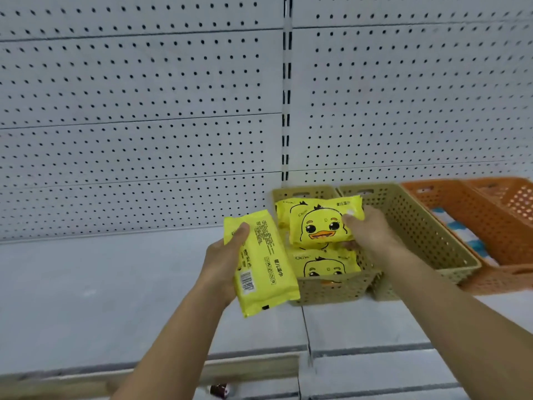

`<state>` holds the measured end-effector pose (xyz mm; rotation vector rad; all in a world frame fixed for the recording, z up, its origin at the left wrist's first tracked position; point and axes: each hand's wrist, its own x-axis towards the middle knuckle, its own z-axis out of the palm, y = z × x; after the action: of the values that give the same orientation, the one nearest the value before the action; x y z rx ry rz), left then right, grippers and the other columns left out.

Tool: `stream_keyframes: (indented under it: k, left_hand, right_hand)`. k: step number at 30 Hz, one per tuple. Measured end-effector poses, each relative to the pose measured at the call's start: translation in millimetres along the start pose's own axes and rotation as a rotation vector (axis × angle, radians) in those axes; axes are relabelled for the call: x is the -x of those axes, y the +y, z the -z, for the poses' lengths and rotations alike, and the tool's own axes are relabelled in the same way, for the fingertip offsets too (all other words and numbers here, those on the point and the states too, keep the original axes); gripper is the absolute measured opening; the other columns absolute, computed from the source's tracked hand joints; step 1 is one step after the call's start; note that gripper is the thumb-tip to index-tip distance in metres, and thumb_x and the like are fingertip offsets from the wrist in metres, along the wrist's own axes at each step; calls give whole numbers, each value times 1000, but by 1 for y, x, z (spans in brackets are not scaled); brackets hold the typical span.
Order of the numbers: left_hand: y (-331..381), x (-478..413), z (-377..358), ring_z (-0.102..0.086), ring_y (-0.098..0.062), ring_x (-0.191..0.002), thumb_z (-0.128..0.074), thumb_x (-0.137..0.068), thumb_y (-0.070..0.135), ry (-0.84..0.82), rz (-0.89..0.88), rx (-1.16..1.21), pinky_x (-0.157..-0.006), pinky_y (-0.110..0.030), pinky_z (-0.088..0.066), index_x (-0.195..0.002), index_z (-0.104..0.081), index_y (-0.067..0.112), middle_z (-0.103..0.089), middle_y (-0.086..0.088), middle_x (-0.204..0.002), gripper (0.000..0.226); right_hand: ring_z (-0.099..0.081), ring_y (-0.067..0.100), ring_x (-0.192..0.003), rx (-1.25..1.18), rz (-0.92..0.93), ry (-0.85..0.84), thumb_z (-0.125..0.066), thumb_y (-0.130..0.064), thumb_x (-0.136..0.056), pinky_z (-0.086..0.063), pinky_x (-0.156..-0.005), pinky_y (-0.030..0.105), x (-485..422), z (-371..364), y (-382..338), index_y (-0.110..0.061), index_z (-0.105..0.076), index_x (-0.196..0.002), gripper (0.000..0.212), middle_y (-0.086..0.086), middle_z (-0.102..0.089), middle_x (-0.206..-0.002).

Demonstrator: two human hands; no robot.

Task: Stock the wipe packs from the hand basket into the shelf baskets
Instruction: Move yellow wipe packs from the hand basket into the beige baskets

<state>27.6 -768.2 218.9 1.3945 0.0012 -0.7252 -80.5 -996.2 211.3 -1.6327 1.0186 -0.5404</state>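
Grey shelf, pegboard behind. Gripping one wipe pack with the right hand over the tan basket, atop other packs; clasping a second pack in the left hand beside. Early yet, seemingly: neighbouring basket bare-looking.

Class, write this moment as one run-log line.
left grip: holds yellow wipe pack, barcode side up | right grip: holds duck-face pack over tan basket | stocked packs: in basket
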Motion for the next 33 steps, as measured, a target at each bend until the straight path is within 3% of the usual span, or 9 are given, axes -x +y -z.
stream_keyframes:
  k: [6, 9, 11, 15, 21, 24, 27, 29, 33]
  left_hand:
    - [-1, -9, -13, -73, -32, -87, -62, -92, 37, 77, -25, 65, -69, -43, -58, -103, -69, 8, -76, -13, -93, 32]
    - [-5, -12, -17, -73, -32, -86, -62, -93, 36, 111, -29, 85, -68, -43, -58, -102, -69, 8, -76, -13, -92, 30]
    - [-5, -13, -18, -73, -31, -84, -61, -93, 35, 127, -32, 96, -67, -43, -58, -101, -69, 8, -76, -13, -91, 29]
    - [-4, -15, -21, -74, -29, -80, -60, -94, 34, 145, -47, 109, -63, -40, -58, -99, -69, 8, -76, -12, -88, 27]
    - [1, -15, -30, -73, -26, -76, -57, -96, 34, 174, -45, 156, -63, -40, -58, -98, -68, 10, -76, -10, -86, 26]
    - [2, -16, -37, -70, -30, -83, -52, -98, 36, 193, -24, 213, -73, -46, -57, -97, -66, 11, -74, -11, -91, 29]
    - [4, -18, -41, -67, -28, -85, -47, -101, 37, 224, -28, 315, -83, -49, -54, -95, -61, 14, -70, -9, -93, 28]
    - [6, -19, -46, -65, -27, -86, -43, -102, 36, 226, -25, 374, -84, -47, -53, -97, -59, 14, -68, -9, -94, 29]
    - [11, -14, -62, -65, -29, -99, -35, -102, 47, 114, -68, 399, -79, -48, -56, -122, -56, 12, -65, -9, -110, 45]
  right_hand:
    - [-60, 21, -74, 241, -36, -98, -51, -19, -98, -46, -58, 26, -27, -17, -3, -6, -43, -135, 40, 6, -54, -107]
    - [-51, 18, -73, 651, 181, -35, -52, -12, -94, -40, -57, 30, -36, -23, -2, 2, -43, -124, 34, 11, -56, -98]
    - [-52, 27, -99, 922, 361, -18, -57, -10, -88, -44, -79, 34, -42, -28, 8, 3, -37, -127, 46, 18, -52, -117]
    - [-15, 35, -143, 1202, 567, -86, -52, -10, -89, -21, -114, 42, -40, -40, 34, -14, -24, -147, 64, 18, -17, -154]
    - [2, 30, -148, 1139, 406, -570, -39, -5, -94, -7, -120, 43, -53, -38, 35, -12, -10, -152, 65, 14, -3, -160]
    - [7, 26, -148, 1028, 446, -558, -44, -11, -96, -8, -119, 39, -44, -28, 23, -18, -5, -153, 69, 5, 10, -160]
    - [9, 5, -144, 781, 765, -498, -57, -8, -84, -34, -104, 28, -6, -21, 10, -40, 4, -150, 95, -15, 17, -157]
    - [-2, 2, -143, 691, 1017, -454, -67, -20, -81, -41, -86, 20, 17, -23, 2, -49, -5, -147, 95, -20, 7, -157]
    - [-46, 8, -124, 418, 1226, -233, -61, -18, -86, -54, -79, 32, 21, -25, 0, -35, -50, -130, 49, -14, -50, -137]
